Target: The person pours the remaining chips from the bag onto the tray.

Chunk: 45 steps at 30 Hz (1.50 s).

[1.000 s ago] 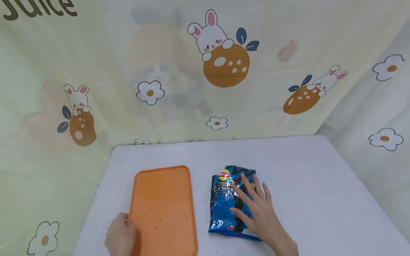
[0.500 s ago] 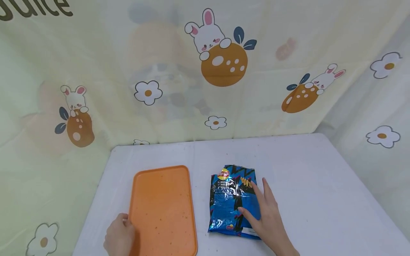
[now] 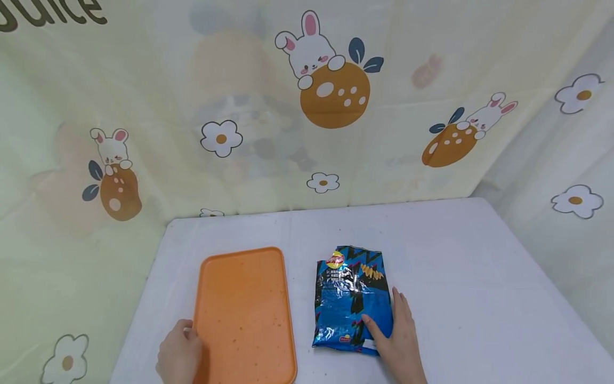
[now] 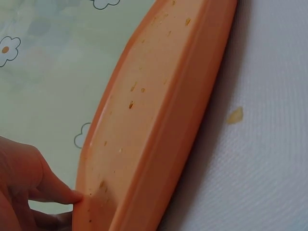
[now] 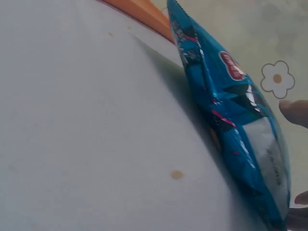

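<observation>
An orange tray point(image 3: 247, 298) lies on the left half of the table, with small crumbs scattered over it. My left hand point(image 3: 178, 352) pinches its left rim; the left wrist view shows the thumb point(image 4: 67, 195) on the inner side of that rim. To the tray's right lies a blue and black chip bag point(image 3: 336, 306), shiny and flat on its back. My right hand point(image 3: 400, 341) is at the bag's lower right edge, its fingers along the side and the thumb over the front. In the right wrist view the thumb point(image 5: 294, 113) stands apart from the bag.
The white table point(image 3: 460, 298) stretches away to the right of the bag. A small yellowish crumb point(image 4: 236, 115) lies on it near the tray. A printed curtain point(image 3: 268, 176) with rabbits and flowers hangs behind the table and along both sides.
My right hand has drawn back from its spread position over the bag's front to the lower right edge. The left hand, tray and bag stay where they were.
</observation>
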### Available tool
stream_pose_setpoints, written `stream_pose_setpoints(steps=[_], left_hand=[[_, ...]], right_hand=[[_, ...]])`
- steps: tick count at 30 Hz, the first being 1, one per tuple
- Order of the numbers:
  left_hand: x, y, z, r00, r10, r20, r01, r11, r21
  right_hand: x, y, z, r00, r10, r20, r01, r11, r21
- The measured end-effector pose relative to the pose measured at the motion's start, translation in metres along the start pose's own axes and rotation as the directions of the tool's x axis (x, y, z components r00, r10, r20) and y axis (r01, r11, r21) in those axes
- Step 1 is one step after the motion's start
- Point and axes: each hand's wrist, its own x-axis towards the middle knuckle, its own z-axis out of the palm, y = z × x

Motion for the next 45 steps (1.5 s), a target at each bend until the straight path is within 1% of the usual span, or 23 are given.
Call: stream_pose_setpoints(steps=[5, 8, 12, 16, 20, 27, 30, 35, 38, 42, 44, 45], left_hand=[[-0.001, -0.001, 0.001, 1.0, 0.002, 0.001, -0.002, 1.0, -0.009], [-0.002, 0.0, 0.001, 1.0, -0.003, -0.001, 0.003, 1.0, -0.01], [-0.003, 0.0, 0.0, 1.0, 0.006, -0.001, -0.006, 1.0, -0.013], [-0.004, -0.001, 0.0, 1.0, 0.011, -0.001, -0.011, 1.0, -0.013], [-0.004, -0.002, 0.001, 1.0, 0.005, 0.009, -0.005, 1.0, -0.01], [-0.002, -0.003, 0.003, 1.0, -0.018, 0.008, 0.018, 1.0, -0.012], [-0.002, -0.001, 0.004, 0.999, -0.032, 0.004, 0.032, 0.999, -0.014], [0.0, 0.001, 0.005, 0.999, -0.048, 0.0, 0.048, 0.999, -0.014], [0.0, 0.003, 0.006, 0.998, -0.056, -0.01, 0.056, 0.998, -0.012], [0.001, 0.004, 0.005, 0.999, -0.048, -0.017, 0.048, 0.999, -0.016], [0.001, 0.004, 0.004, 0.999, -0.04, -0.014, 0.039, 0.999, -0.018], [0.001, 0.004, 0.004, 0.999, -0.034, -0.015, 0.034, 0.999, -0.018]], right_hand=[[-0.004, 0.004, 0.008, 1.0, 0.017, -0.006, -0.017, 0.999, 0.029], [-0.005, 0.005, 0.01, 0.999, 0.052, 0.003, -0.052, 0.997, 0.062], [-0.006, 0.004, 0.011, 0.995, 0.098, 0.008, -0.098, 0.989, 0.115], [-0.008, 0.002, 0.009, 0.993, 0.115, 0.014, -0.116, 0.981, 0.154], [-0.009, 0.001, 0.007, 0.994, 0.101, 0.038, -0.105, 0.983, 0.151], [-0.012, 0.005, 0.005, 0.998, 0.014, 0.067, -0.022, 0.992, 0.123], [-0.012, 0.007, 0.004, 0.997, -0.006, 0.078, -0.004, 0.993, 0.122], [-0.012, 0.009, 0.004, 0.996, -0.009, 0.09, -0.003, 0.99, 0.14], [-0.012, 0.01, 0.005, 0.996, 0.007, 0.09, -0.022, 0.986, 0.167], [-0.012, 0.009, 0.006, 0.994, 0.044, 0.102, -0.065, 0.973, 0.222], [-0.012, 0.01, 0.006, 0.993, 0.047, 0.11, -0.074, 0.965, 0.253], [-0.012, 0.01, 0.006, 0.993, 0.039, 0.107, -0.066, 0.962, 0.266]])
